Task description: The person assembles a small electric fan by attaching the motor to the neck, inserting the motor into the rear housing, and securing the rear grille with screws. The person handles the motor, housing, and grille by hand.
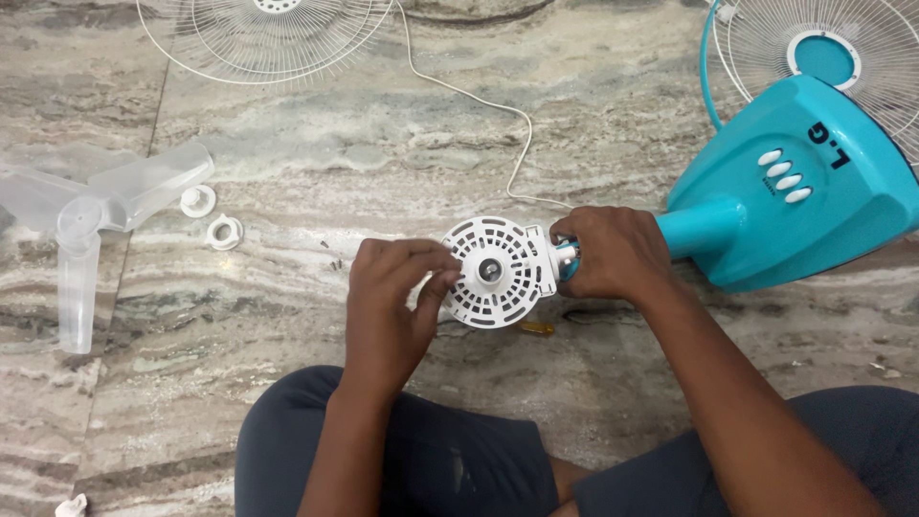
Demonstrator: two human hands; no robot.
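Lying on the marble floor (287, 402), the teal fan body (795, 182) runs left to right, its white motor housing (498, 272) facing up. Right hand (613, 254), palm down, has its grip clenched around the neck; left hand (392, 287) pinches the housing's left rim with curled fingertips. Clear fan blade (86, 211) lies far left

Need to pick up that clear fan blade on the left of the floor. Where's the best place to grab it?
Take the clear fan blade by its round centre hub, coming straight down from above. It lies flat on the stone floor with three thin, wide paddles spreading out; the raised hub looks like the sturdiest, most balanced hold. Two white ring nuts sit to its right.
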